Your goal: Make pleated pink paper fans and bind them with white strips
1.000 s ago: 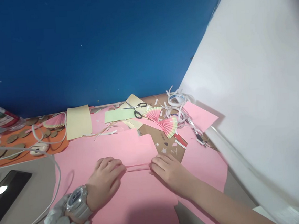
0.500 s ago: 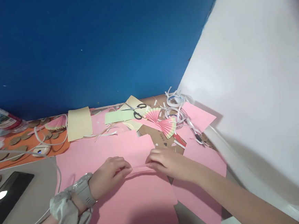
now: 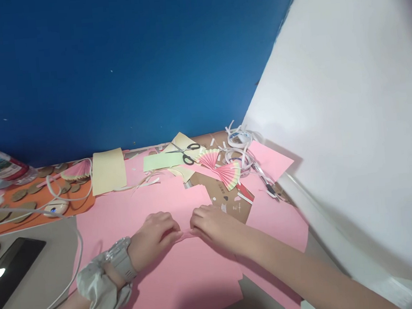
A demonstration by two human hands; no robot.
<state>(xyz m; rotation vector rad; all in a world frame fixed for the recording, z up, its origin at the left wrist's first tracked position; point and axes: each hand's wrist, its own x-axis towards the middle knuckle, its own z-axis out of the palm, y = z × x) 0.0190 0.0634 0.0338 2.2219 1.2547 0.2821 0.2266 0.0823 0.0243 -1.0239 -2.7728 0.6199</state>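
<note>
Blue wall (image 3: 131, 65) rises behind the grey bench (image 3: 58, 252), viewed from beside the worker. Pink paper in a large sheet (image 3: 180, 275) covers the bench's middle, probably giving the work a smooth, flat base. Over it, both hands are nearly closed, the left hand (image 3: 158, 229) and right hand (image 3: 211, 225) almost meeting. Beyond lie cardboard (image 3: 244, 212), a yellow sheet (image 3: 108, 171), a pleated pink fan (image 3: 227, 173) and dark-handled scissors (image 3: 183, 151) with blades parted; their place at the back likely leaves the front free. Smallest, a folded pink strip (image 3: 186, 234) spans the gap above the sheet: the left hand pinches one end, the right curls over the other, its thumb hidden. Such a two-ended grip presumably keeps the fold straight.
</note>
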